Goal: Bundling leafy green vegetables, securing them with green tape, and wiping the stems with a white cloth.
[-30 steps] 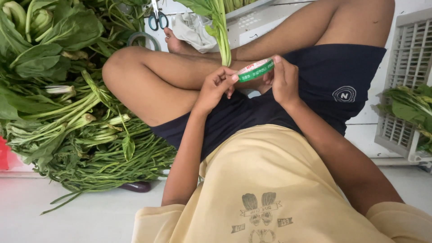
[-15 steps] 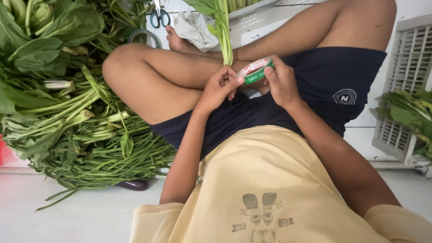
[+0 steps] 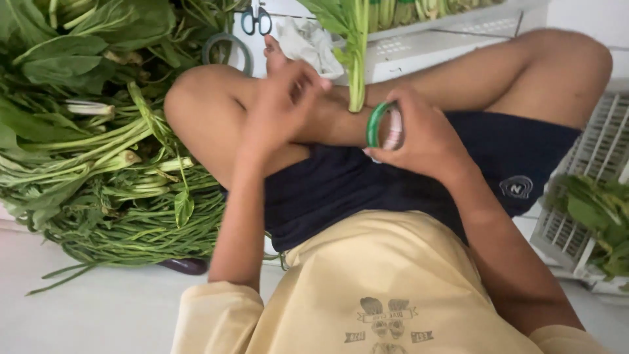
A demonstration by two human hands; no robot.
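I sit cross-legged in dark shorts and a yellow shirt. My right hand [image 3: 426, 141] grips a small roll of tape [image 3: 382, 124], green with a pale pink edge, held upright over my lap. My left hand [image 3: 282, 108] is blurred with bent fingers, a short way left of the roll and over my knee. I cannot see anything held in it. A leafy green stalk [image 3: 357, 62] rises from my shin between the two hands.
A big pile of leafy greens and long stems [image 3: 98, 164] fills the floor on my left. Blue-handled scissors [image 3: 255, 19], a grey ring [image 3: 226, 47] and crumpled white plastic [image 3: 304, 39] lie beyond my knee. White crates stand ahead [image 3: 445, 42] and right [image 3: 590, 170], holding greens.
My left hand has come off the tape roll and moved left and up over my knee. My right hand has turned the roll upright.
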